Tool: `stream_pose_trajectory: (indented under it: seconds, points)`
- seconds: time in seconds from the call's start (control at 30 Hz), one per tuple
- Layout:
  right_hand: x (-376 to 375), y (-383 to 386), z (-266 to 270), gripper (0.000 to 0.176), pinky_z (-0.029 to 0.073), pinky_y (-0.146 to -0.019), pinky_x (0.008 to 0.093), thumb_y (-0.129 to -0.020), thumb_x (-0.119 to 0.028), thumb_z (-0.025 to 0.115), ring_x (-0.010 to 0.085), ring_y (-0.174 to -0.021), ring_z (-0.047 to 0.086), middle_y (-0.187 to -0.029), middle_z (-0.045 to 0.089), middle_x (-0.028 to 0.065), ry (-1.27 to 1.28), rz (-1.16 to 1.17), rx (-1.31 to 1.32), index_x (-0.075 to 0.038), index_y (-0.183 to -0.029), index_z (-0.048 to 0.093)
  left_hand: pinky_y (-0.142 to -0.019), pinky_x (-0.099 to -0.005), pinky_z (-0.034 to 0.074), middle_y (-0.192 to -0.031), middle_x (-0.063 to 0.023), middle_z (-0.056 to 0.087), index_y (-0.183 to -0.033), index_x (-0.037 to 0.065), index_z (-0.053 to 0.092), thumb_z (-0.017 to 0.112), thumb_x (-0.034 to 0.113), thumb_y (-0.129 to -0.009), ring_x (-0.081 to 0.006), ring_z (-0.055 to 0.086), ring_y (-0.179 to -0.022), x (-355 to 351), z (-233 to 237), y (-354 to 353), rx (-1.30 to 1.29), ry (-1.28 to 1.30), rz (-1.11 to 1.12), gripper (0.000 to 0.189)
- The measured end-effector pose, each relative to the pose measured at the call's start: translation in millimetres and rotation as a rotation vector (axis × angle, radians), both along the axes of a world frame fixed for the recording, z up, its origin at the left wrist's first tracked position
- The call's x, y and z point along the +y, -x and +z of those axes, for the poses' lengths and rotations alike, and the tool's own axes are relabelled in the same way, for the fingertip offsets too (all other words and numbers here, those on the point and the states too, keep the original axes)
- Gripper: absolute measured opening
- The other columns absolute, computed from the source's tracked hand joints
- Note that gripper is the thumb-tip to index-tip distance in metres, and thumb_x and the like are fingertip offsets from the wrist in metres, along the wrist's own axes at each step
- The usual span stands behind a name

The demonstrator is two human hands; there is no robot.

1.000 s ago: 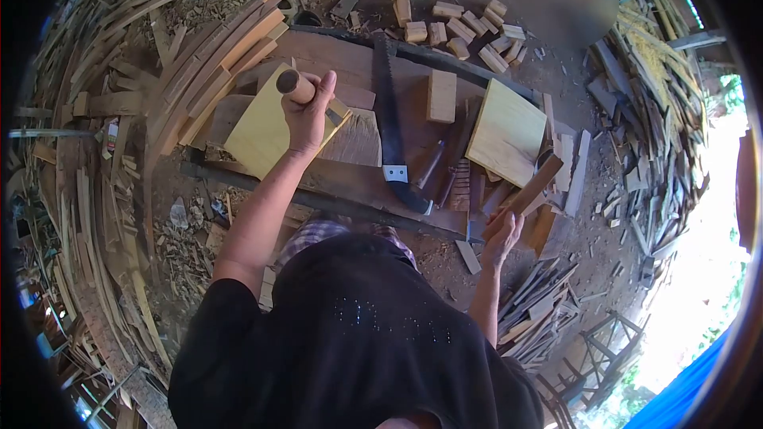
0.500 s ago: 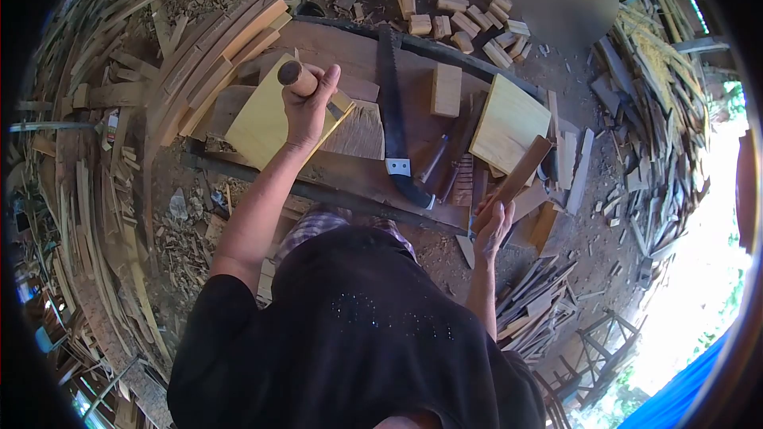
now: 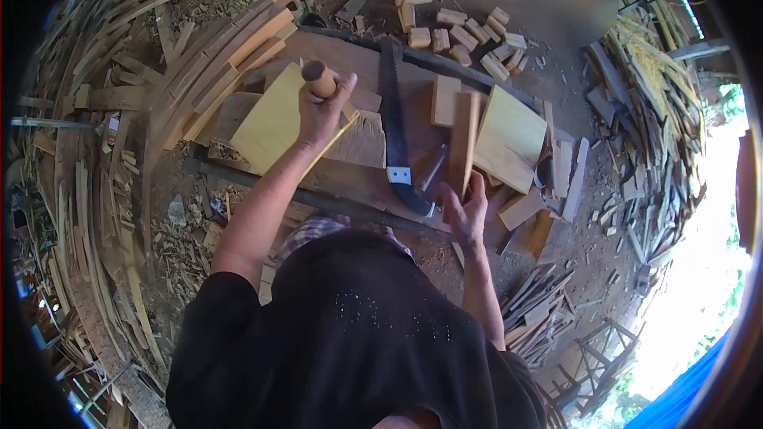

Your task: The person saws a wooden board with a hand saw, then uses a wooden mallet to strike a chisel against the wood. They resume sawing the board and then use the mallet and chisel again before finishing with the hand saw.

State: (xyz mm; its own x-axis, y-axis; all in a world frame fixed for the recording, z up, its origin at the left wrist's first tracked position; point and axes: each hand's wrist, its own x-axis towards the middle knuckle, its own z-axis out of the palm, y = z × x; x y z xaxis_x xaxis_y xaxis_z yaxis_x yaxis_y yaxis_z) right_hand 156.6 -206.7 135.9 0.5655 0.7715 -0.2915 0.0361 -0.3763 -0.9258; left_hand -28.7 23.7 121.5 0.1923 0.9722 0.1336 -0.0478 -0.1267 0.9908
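My left hand (image 3: 320,117) is wrapped around the round wooden handle of a chisel (image 3: 319,79), its end pointing up at me. Beneath that hand lies a pale yellow board (image 3: 266,129), and the chisel's blade is mostly hidden near the board's right edge. In my right hand (image 3: 469,210) is a flat length of wood (image 3: 463,143), gripped at its lower end and raised over the bench. A handsaw (image 3: 393,103) with a dark blade lies between the two hands. Another pale board (image 3: 510,139) rests right of the raised wood.
A wooden block (image 3: 444,99) and a slim tool (image 3: 431,168) lie on the low bench (image 3: 334,46). Several cut blocks (image 3: 479,32) are scattered on the ground beyond it. Curved planks (image 3: 214,56) are stacked at left, and offcuts (image 3: 540,302) lie at lower right.
My right hand has moved left, swinging the length of wood from a rightward slant to nearly upright in view. My left hand, with the chisel, has shifted slightly right.
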Motion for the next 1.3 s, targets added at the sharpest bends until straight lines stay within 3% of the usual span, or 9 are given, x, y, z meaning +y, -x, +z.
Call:
stream_pose_trajectory:
  seconds: [0.2,0.47,0.6,0.7,0.87,0.93,1.0,1.17,1.3]
  points:
    - [56,29,92,0.052,0.045,-0.078,0.0287,-0.078,-0.019,0.075,0.0141,-0.085,0.053,-0.094,0.056,0.0077,-0.356,0.204,-0.025,0.002,-0.119,0.049,-0.062,-0.0266,0.041,-0.072,0.0047,0.044,-0.077,0.010,0.047,0.068,0.031,-0.089,-0.0063,0.043,-0.068,-3,-10,-1,0.227,0.054,0.033,0.032]
    - [82,64,118,0.060,0.046,-0.080,0.0362,-0.074,-0.025,0.077,0.0266,-0.089,0.056,-0.100,0.056,0.0167,-0.651,0.409,-0.403,0.005,-0.119,0.049,-0.054,-0.0265,0.042,-0.065,0.0051,0.053,-0.071,0.007,0.057,0.072,0.023,-0.087,-0.0039,0.049,-0.063,-7,-15,0,-0.094,-0.040,0.014,0.027]
    - [98,69,107,0.054,0.047,-0.076,0.0406,-0.075,-0.021,0.075,0.0357,-0.085,0.055,-0.096,0.053,0.0208,-0.361,0.610,-0.703,0.004,-0.115,0.049,-0.056,-0.0244,0.042,-0.067,0.0069,0.054,-0.073,0.008,0.058,0.070,0.014,-0.088,-0.0034,0.049,-0.064,-10,-16,3,-0.234,0.082,-0.066,0.020]
    - [101,69,142,0.054,0.047,-0.074,0.0410,-0.075,-0.019,0.074,0.0355,-0.085,0.055,-0.097,0.053,0.0211,-0.350,0.570,-0.683,0.004,-0.116,0.048,-0.056,-0.0235,0.041,-0.068,0.0074,0.053,-0.075,0.008,0.059,0.070,0.012,-0.088,-0.0029,0.047,-0.065,-14,2,2,-0.404,0.032,-0.021,0.017]
    - [104,80,167,0.053,0.045,-0.071,0.0455,-0.078,-0.017,0.070,0.0385,-0.083,0.056,-0.090,0.054,0.0208,-0.730,0.349,-0.395,0.006,-0.117,0.044,-0.058,-0.0277,0.043,-0.069,0.0045,0.054,-0.078,0.004,0.062,0.068,0.022,-0.088,-0.0054,0.049,-0.069,-16,13,7,-0.014,-0.046,-0.035,0.021]
    - [117,59,126,0.046,0.046,-0.071,0.0483,-0.080,-0.019,0.068,0.0414,-0.084,0.057,-0.090,0.055,0.0214,-0.367,0.695,-0.830,0.004,-0.113,0.045,-0.060,-0.0297,0.045,-0.070,0.0021,0.057,-0.078,0.002,0.062,0.064,0.021,-0.087,-0.0071,0.052,-0.069,-15,-4,1,-0.001,-0.242,0.046,0.021]
    - [117,51,106,0.044,0.047,-0.072,0.0491,-0.082,-0.021,0.067,0.0425,-0.084,0.058,-0.091,0.055,0.0220,-0.162,0.679,-0.647,0.003,-0.111,0.044,-0.061,-0.0276,0.046,-0.070,0.0018,0.058,-0.078,0.001,0.061,0.064,0.014,-0.084,-0.0072,0.055,-0.070,-8,-18,6,-0.024,0.132,-0.077,0.014]
    - [122,58,185,0.051,0.048,-0.073,0.0482,-0.081,-0.024,0.070,0.0414,-0.084,0.059,-0.095,0.056,0.0239,-0.517,0.509,-0.537,0.002,-0.114,0.043,-0.058,-0.0233,0.043,-0.068,0.0051,0.055,-0.072,0.007,0.056,0.075,0.016,-0.084,-0.0032,0.049,-0.063,-6,-25,-1,-0.202,0.022,-0.055,0.024]
    - [131,51,136,0.052,0.049,-0.073,0.0480,-0.080,-0.026,0.071,0.0417,-0.087,0.061,-0.097,0.057,0.0261,-0.186,0.751,-0.828,0.002,-0.112,0.042,-0.055,-0.0211,0.040,-0.066,0.0067,0.052,-0.072,0.009,0.055,0.071,0.006,-0.084,-0.0022,0.048,-0.061,-4,-20,4,-0.218,-0.130,-0.105,0.020]
